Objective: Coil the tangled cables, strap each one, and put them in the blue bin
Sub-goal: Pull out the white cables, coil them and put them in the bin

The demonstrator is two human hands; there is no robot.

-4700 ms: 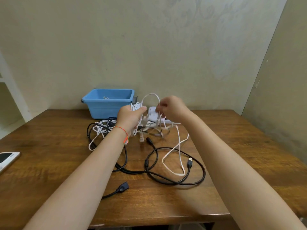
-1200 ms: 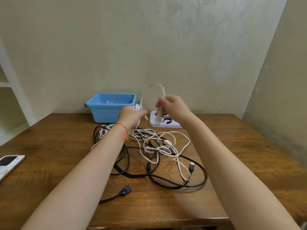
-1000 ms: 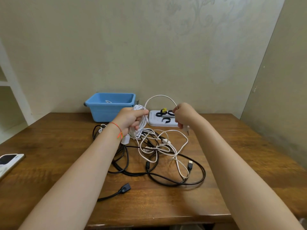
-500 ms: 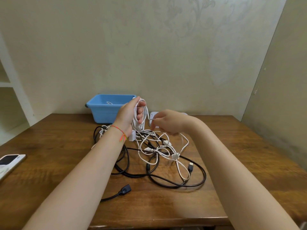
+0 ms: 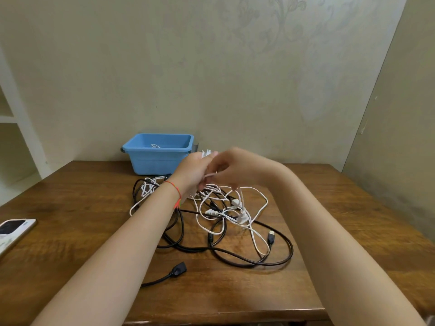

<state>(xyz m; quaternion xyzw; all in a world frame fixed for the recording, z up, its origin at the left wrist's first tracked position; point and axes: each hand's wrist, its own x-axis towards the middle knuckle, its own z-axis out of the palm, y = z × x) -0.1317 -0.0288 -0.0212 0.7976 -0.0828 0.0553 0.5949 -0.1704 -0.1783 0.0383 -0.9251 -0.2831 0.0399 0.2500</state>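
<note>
Wooden table against a beige wall; blue bin at the back. In front of it, my left hand grips the white cable coil, right hand pinching its strand.

A single head-worn wide-angle camera looks forward and down across a wooden table toward the far wall. Both forearms reach in from the near edge; a blue bin sits far, left of centre

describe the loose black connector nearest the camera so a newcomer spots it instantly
On the wooden table, look at the near edge, in front of the cable tangle. The black connector lies alone between the forearms; unlike the silver-tipped USB plug, it is all black and blocky.
</note>
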